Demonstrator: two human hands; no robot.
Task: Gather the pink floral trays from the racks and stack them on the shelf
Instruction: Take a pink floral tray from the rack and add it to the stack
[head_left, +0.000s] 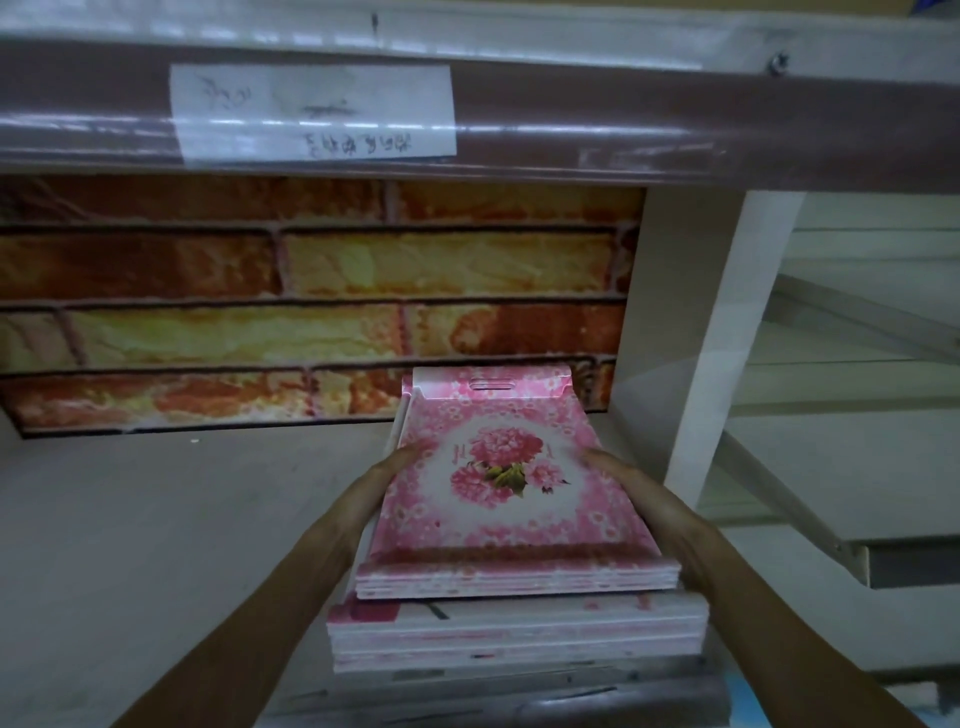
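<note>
A stack of several pink floral trays (498, 499) with a rose bouquet printed in the middle sits on the grey shelf (156, 519), on top of a wider pile of white and pink trays (514, 634). My left hand (395, 467) presses the left edge of the top stack, thumb on its rim. On the opposite edge my right hand (623, 483) grips the stack the same way. The fingers under the trays are hidden.
An upper shelf edge (571, 124) with a taped paper label (311, 111) hangs close overhead. Brick-pattern backing (311, 301) closes the rear. A white upright post (722, 338) stands just right of the trays. Bare shelf surface lies to the left.
</note>
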